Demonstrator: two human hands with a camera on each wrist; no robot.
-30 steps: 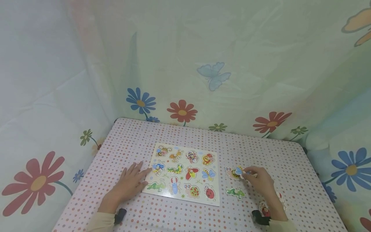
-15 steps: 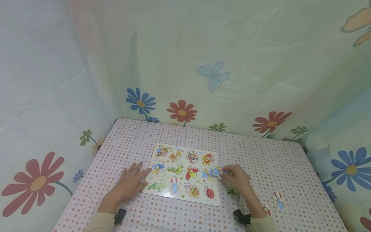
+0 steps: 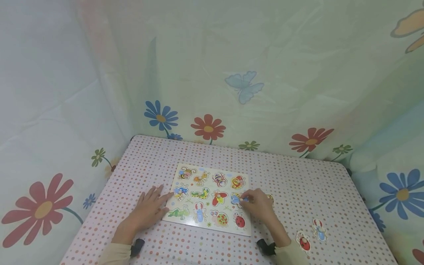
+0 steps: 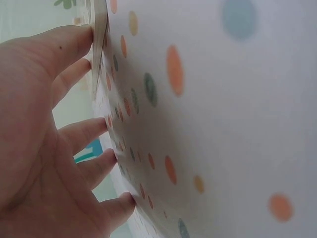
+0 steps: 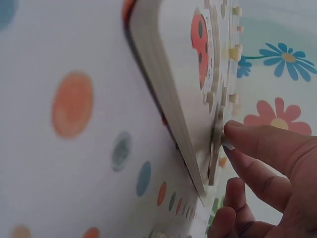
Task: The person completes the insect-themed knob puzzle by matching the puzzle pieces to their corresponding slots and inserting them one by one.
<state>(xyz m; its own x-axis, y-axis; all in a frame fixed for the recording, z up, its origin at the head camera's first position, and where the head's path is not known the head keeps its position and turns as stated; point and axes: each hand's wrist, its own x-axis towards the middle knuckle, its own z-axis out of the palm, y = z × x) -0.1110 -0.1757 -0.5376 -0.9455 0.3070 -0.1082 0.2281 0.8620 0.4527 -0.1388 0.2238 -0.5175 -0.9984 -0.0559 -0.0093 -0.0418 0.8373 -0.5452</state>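
Observation:
My right hand (image 3: 261,206) pinches the small knob of a blue-winged bee puzzle piece (image 3: 235,199) between thumb and forefinger, over the matching picture at the right of the puzzle board (image 3: 243,232). In the right wrist view this puzzle piece (image 5: 215,148) lies low along the board's face, near its corner. My left hand (image 3: 147,209) has its fingers spread beside the board's left edge; in the left wrist view the thumb and forefinger touch the board's side (image 4: 99,39), and the other fingertips rest on the tablecloth. Several knobbed insect pieces sit in the board.
A ladybird piece (image 3: 303,241) and a blue stag beetle piece (image 3: 319,230) lie on the dotted tablecloth (image 3: 298,180) at the right. A snail piece (image 3: 270,199) shows partly behind my right hand. A flower-printed curtain (image 3: 185,73) hangs behind the table.
My right hand has carried the bee piece left from beside the snail piece to the board and lowered it over its picture. The left hand has stayed put.

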